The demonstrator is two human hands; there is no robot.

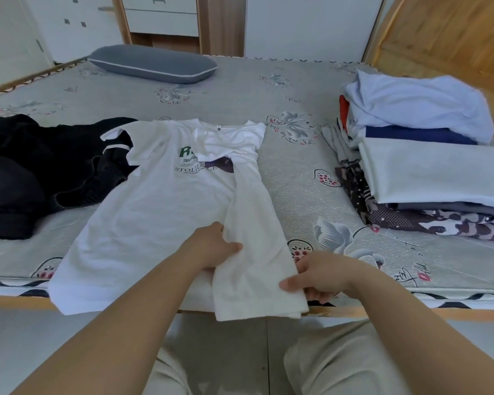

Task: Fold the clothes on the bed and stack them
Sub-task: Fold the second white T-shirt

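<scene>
White T-shirt [154,212] spread face-up at the near edge of the bed [311,178], hem overhanging the wooden rail; right side folded inward as a long panel. Left hand [211,249] curled on the panel's inner edge, thumb on top. Right hand [317,276] pinching the panel's outer edge near the hem. Black garments [40,166] touching the shirt's left sleeve. Folded stack [428,166] well apart at right — bare mattress between. Grey pillow [153,64] at the far edge.
</scene>
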